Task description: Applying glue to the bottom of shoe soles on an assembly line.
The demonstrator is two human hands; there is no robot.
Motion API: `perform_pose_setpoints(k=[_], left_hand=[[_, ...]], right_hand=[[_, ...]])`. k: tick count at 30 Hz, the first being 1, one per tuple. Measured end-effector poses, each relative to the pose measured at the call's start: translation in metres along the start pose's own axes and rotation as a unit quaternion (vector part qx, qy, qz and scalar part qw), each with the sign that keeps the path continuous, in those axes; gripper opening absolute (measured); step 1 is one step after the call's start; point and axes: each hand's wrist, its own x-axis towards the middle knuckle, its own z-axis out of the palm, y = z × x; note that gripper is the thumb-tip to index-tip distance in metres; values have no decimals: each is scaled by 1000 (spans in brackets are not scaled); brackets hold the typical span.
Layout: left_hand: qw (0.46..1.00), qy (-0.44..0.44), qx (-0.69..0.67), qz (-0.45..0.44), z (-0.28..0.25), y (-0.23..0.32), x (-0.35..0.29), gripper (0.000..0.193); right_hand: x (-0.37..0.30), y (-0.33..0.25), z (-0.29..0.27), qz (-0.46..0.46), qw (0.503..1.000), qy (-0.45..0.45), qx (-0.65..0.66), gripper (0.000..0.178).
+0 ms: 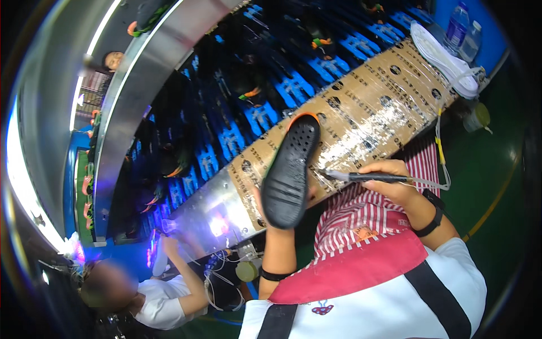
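Observation:
My left hand (278, 234) is under a black shoe sole (285, 186), gripping it from below. Most of its fingers are hidden by the sole. The sole is tilted, with several small holes at its far end and an orange edge there. My right hand (392, 176) is closed around a dark-handled brush (375, 177) with a thin tube running from its back end. The pale bristles point left, a short way right of the sole and apart from it.
A cardboard-covered ledge (361, 121) runs diagonally before me, beside a conveyor carrying blue holders (293, 87) and dark shoe parts. At far right are a white shoe sole (443, 62), a water bottle (456, 28) and a hanging yellowish cup (477, 117). A co-worker (164, 299) sits at lower left.

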Motion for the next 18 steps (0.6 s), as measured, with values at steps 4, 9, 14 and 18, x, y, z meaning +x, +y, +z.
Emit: perform_pose_setpoints(k=[4, 9, 14, 18], left_hand=[[983, 36, -172, -44, -10, -29, -21, 78], [987, 46, -145, -60, -6, -53, -17, 79], [985, 113, -115, -60, -2, -61, -11, 72], [987, 82, -127, -56, -9, -76, -3, 73]], right_hand=[[-2, 5, -2, 22, 999, 8, 45, 24], [5, -3, 4, 65, 997, 30, 41, 21], [12, -22, 17, 62, 990, 21, 122, 15], [13, -13, 28, 16, 992, 37, 122, 14]])
